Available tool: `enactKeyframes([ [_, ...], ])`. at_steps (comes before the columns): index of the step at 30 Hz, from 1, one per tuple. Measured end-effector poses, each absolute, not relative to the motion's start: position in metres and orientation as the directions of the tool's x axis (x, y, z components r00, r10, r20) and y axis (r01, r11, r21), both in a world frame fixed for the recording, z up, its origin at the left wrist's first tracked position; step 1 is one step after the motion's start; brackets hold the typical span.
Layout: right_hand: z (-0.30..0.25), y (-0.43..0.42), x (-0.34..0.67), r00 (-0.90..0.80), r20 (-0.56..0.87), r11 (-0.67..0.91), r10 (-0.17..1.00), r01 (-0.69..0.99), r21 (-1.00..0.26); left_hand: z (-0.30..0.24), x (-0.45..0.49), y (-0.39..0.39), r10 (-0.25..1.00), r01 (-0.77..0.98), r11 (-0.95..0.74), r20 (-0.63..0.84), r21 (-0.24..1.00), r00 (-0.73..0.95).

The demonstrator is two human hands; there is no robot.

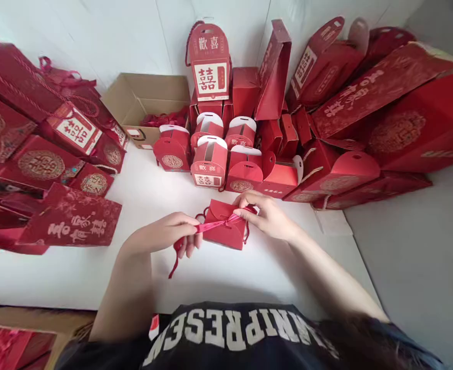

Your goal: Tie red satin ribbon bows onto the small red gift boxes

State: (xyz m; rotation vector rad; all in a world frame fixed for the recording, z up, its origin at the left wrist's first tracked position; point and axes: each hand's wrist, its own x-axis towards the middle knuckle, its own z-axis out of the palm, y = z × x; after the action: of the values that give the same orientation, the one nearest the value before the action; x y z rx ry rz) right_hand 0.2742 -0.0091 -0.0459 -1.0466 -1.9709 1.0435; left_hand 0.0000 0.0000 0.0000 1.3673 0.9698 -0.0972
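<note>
A small red gift box (223, 237) with a rounded flap lies on the white table in front of me. Across its top runs a pink-red ribbon (213, 224), crossed or knotted near the middle of the box. My left hand (180, 234) pinches one length of the ribbon at the box's left side, and a loose tail hangs below the fingers. My right hand (263, 213) pinches the ribbon at the upper right of the box. Dark red twisted cords stick out at both sides of the box.
Several small red boxes with handles (210, 159) stand in rows behind. A brown cardboard box (134, 103) holds red ribbon. Stacked red bags and boxes (41, 162) fill the left; larger red boxes (399, 128) lean at the right. The white table (249, 277) meets a grey panel at right.
</note>
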Motion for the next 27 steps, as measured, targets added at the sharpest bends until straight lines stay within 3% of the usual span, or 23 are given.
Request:
enactKeyframes([
  [6,-0.044,-0.006,0.275,-0.456,0.186,0.363,0.87,0.339,-0.868,-0.006,-0.002,0.004,0.685,0.557,0.128,-0.479,0.82,0.548],
  [14,-0.046,-0.008,0.276,-0.451,0.168,0.352,0.876,0.362,-0.863,-0.015,0.022,0.0,0.851,0.54,0.014,-0.294,0.842,0.436],
  [20,-0.036,-0.01,0.282,-0.377,0.175,0.353,0.909,0.479,-0.804,-0.022,0.019,0.005,0.775,0.372,0.124,-0.324,0.92,0.543],
  [27,-0.046,-0.002,0.287,-0.392,0.04,0.24,0.919,0.479,-0.845,-0.027,0.001,0.02,0.629,0.444,0.084,-0.393,0.892,0.671],
])
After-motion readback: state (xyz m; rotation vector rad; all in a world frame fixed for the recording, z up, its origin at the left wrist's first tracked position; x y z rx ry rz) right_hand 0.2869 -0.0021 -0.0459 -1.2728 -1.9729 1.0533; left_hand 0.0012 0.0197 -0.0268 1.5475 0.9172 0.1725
